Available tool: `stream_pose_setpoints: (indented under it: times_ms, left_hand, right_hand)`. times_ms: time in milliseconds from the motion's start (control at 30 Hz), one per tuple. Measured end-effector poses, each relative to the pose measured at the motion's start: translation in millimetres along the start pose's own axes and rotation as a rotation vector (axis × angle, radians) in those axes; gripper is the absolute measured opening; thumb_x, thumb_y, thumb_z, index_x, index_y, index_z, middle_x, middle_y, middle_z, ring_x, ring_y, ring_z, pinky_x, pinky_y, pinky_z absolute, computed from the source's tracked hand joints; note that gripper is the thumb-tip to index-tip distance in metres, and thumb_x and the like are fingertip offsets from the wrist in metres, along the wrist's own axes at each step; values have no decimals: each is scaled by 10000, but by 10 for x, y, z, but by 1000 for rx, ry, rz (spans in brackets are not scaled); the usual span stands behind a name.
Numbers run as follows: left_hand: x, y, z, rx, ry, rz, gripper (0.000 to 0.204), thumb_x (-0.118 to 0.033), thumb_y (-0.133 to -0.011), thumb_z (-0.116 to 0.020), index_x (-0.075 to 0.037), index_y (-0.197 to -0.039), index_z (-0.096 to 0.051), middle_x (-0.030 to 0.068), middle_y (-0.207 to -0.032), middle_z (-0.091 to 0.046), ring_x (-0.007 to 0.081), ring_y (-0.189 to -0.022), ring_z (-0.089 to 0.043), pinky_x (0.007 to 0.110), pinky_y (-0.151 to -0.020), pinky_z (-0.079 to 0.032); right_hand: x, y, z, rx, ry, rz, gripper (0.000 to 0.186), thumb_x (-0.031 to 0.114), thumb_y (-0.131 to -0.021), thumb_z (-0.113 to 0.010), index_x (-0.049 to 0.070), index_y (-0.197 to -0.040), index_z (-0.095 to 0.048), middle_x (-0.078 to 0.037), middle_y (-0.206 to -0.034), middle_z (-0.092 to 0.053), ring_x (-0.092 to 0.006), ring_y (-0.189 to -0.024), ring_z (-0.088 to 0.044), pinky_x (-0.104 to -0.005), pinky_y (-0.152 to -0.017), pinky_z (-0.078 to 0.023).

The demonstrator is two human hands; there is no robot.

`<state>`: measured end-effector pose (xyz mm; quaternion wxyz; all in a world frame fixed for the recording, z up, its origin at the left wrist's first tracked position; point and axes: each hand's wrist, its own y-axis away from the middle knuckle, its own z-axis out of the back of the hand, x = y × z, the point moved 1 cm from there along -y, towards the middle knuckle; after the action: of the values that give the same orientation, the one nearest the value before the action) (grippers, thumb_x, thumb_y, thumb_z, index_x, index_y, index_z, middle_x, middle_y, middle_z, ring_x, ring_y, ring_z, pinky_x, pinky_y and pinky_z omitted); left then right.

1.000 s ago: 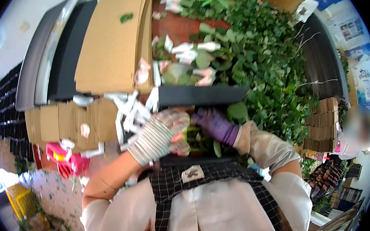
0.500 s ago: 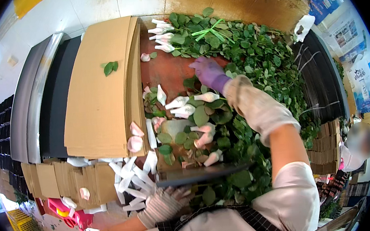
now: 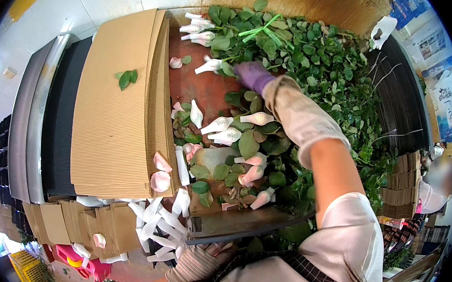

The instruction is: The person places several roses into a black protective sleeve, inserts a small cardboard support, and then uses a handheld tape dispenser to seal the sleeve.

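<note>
My right hand [image 3: 254, 78], in a purple glove, reaches over the red worktop with its fingers closed around the leafy stem of a rose [image 3: 210, 66]. That rose's bud wears a white foam net and points left. Above it lie more net-wrapped roses [image 3: 199, 37], their leafy stems bound with a green tie [image 3: 263, 31]. Closer to me are several other netted rose heads [image 3: 226, 136], some pink. My left hand [image 3: 201, 262], in a pale striped glove, rests low beside the dark board's edge [image 3: 238, 224]; its fingers look stretched, their tips partly hidden.
Corrugated cardboard sheets [image 3: 110, 113] are stacked left, with loose white foam nets [image 3: 160, 222] below. Dense rose foliage [image 3: 334, 88] covers the right side. Dark sheets [image 3: 402, 98] stand beyond it. Pink petals [image 3: 160, 181] lie on the cardboard. Another person [image 3: 435, 187] is at far right.
My right hand has closed on a rose stem, and that rose now lies apart from the others, nearer to me. My left hand stays low by the board, its fingers less visible.
</note>
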<state>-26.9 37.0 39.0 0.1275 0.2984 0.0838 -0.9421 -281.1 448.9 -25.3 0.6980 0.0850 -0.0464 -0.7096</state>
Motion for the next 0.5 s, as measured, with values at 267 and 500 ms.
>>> stream_pose_setpoints:
  times_ms: [267,500]
  left_hand:
    - [-66,5,72,161,-106,21,381,-376,-779,-606,-216,-1124,-608,33,-1288,-500,271,-1163,-457,474,-945,-360]
    - [-48,-31,65,135,-170,-42,590,-521,-702,-671,-158,-1159,-578,90,-1308,-476,335,-1187,-439,484,-973,-341]
  right_hand:
    - [-1046,2002,1738,-1234,-348,-559,145,134,-902,-555,27,-991,-595,-128,-838,-605,-209,-745,-566,-318,-714,-460]
    - [-1615,4089,3826,-1968,-290,-309,388,349,-889,-582,-27,-975,-622,-105,-901,-669,-181,-756,-619,-315,-701,-484]
